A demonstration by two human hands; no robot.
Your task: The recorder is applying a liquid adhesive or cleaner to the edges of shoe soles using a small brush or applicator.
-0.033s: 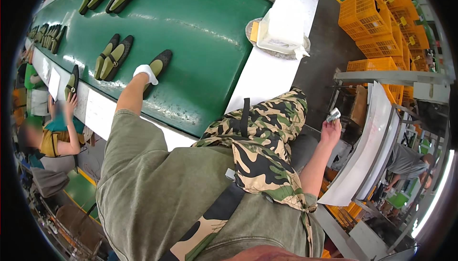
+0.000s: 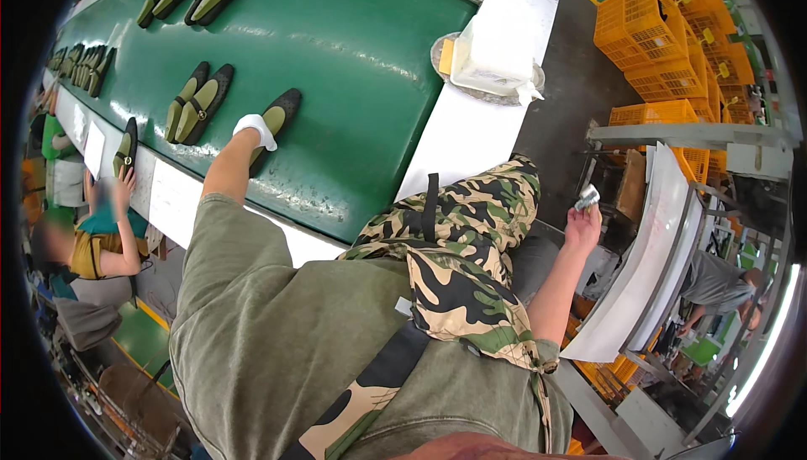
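The white-gloved left hand (image 2: 255,129) closes on a single olive-and-black flat shoe (image 2: 276,124) near the green conveyor belt's (image 2: 353,81) near edge, while the bare right hand (image 2: 582,226) pinches a small crumpled silvery piece (image 2: 587,198)

Probably shoe factory: green conveyor (image 2: 353,65), shoes (image 2: 197,103), crates (image 2: 647,14).

White cloth (image 2: 255,128) hides most of left hand (image 2: 250,136).
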